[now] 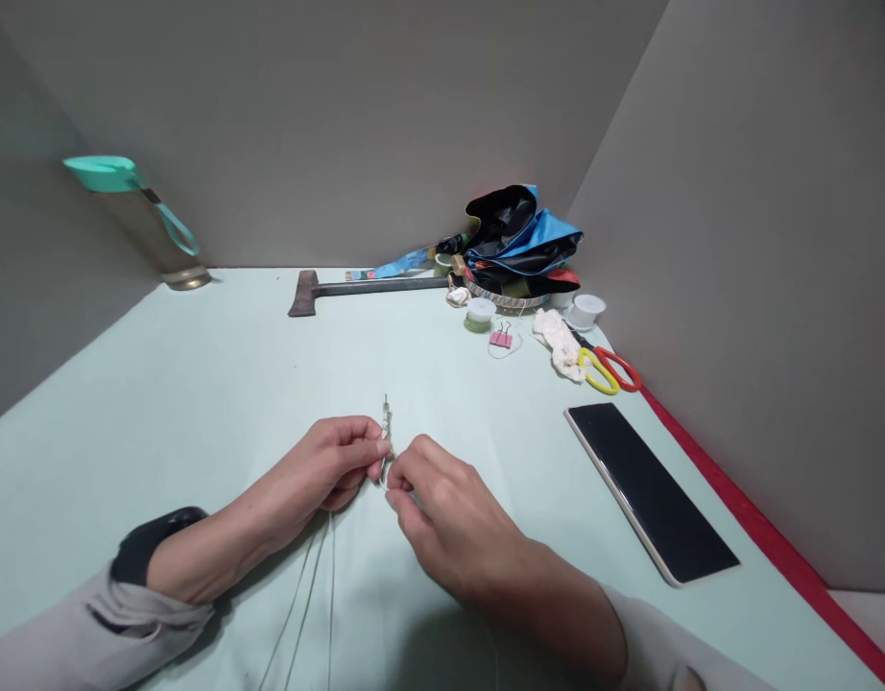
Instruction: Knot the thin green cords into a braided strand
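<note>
My left hand [342,456] is closed, pinching a short braided cord [386,419] between thumb and fingers. The worked part of the cord stands up above the fingertips, with a thin tip at its top. Several loose strands [331,585] run down from under this hand towards the near table edge. Just to the right, my right hand [442,499] pinches a pale strand [383,477] that curves in a small loop below the left fingertips. The fingertips of both hands almost meet; the exact knot between them is partly hidden.
An axe [305,293] lies at the back, left of a blue and black bag [529,245]. Around the bag are thread spools [480,315], a pink binder clip [501,337] and scissors [608,369]. A phone [651,489] lies right; a teal-topped bottle [140,216] stands back left.
</note>
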Demonstrator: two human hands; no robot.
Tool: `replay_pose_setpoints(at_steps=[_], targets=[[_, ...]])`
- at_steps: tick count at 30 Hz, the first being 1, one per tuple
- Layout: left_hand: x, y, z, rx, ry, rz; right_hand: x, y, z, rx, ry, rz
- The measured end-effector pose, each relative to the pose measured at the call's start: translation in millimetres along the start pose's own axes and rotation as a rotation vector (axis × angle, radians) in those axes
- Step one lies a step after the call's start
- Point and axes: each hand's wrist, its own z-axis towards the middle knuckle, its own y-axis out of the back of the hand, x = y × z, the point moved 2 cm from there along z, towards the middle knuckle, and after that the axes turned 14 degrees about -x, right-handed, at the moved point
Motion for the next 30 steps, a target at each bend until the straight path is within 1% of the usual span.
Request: replay_pose_setpoints(at_steps=[5,11,20,25,30], targets=[[-3,-2.1,-2,-0.012,-0.045,0.004,5,4,-1,-0.038,-0.01,0.039],[1,-2.4,-1,-0.024,-0.059,0.009,6,6,3,-0.069,-0.091,0.089],[6,-2.2,5,-0.053,-0.03,-0.002,3,13,10,-0.012,-0.22,0.18],[8,0.0,8,-0.059,-0.012,0.013,7,14,19,0.02,-0.296,0.142],[9,0.0,5,-0.067,-0.046,0.017,14,17,23,0.069,-0.315,0.094]])
